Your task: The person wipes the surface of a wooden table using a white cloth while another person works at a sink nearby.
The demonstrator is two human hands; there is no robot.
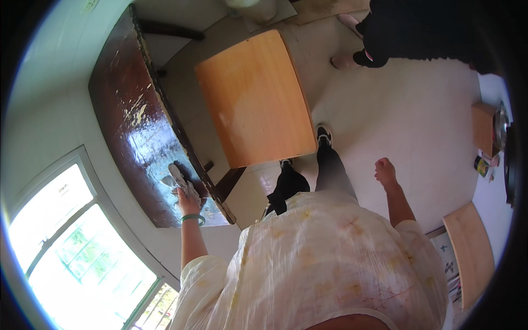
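A dark brown table [119, 99] with chipped edges and a shiny, worn top stands against the wall at the left. On its near end my left hand [189, 203], with a green bangle at the wrist, holds a crumpled greyish cloth [189, 189] against the surface. My right hand [385, 171] hangs over the floor at the right, its fingers curled and nothing visible in them. A light wooden tabletop or stool seat [258, 101] stands in front of my feet, beside the dark table.
Another person [420, 33] in dark clothes stands at the upper right. A cardboard box [483, 128] and a jar [481, 166] are at the far right, above a light wooden board [470, 251]. A bright window [82, 255] is at the lower left.
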